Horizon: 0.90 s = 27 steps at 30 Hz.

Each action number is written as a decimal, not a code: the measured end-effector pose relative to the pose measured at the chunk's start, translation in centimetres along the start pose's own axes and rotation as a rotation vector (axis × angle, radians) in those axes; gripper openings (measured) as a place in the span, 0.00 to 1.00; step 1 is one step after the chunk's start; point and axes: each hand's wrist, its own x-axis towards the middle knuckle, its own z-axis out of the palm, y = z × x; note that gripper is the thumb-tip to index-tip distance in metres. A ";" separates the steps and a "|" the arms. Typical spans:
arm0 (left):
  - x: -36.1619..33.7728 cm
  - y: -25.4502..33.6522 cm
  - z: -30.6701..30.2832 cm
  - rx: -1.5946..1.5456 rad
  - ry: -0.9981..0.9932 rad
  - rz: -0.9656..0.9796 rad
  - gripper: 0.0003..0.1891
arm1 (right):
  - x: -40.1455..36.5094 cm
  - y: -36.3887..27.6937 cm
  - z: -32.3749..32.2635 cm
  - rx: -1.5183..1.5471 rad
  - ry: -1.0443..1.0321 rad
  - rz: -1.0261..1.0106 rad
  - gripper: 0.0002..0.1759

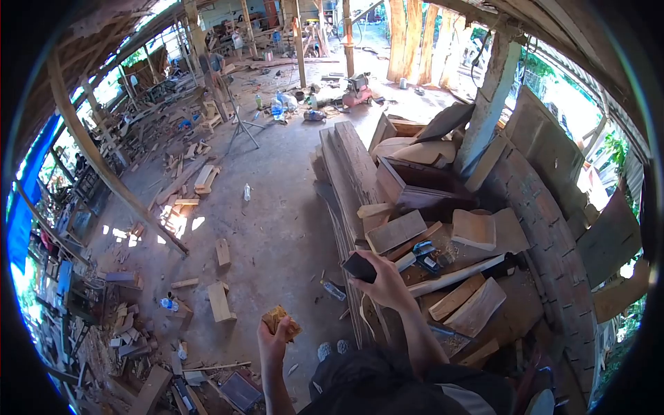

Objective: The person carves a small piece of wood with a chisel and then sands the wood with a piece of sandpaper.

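My left hand is closed around a crumpled yellow-brown sheet, held up over the concrete floor; its exact kind is hard to make out. In my right hand is a dark rectangular block, gripped with the fingers wrapped over its side. That hand is above the long stacked planks, close to a flat wooden board. Just right of it lies a blue and black power tool among wood pieces. The two hands are well apart.
Wood offcuts and a dark wooden box crowd the right side. Two wood blocks and a plastic bottle lie on the floor. A slanted post stands left; a red compressor and people are farther back.
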 end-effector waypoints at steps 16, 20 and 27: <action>-1.3 5.2 3.8 -0.302 -0.118 0.121 0.15 | -1.1 -1.9 3.9 0.498 0.160 0.097 0.13; -1.3 6.2 4.5 -0.340 -0.178 0.151 0.15 | 0.1 -2.8 4.3 0.456 0.366 0.006 0.12; -0.6 8.9 5.2 -0.340 -0.129 0.091 0.23 | 1.4 -5.7 3.9 0.064 0.224 -0.313 0.20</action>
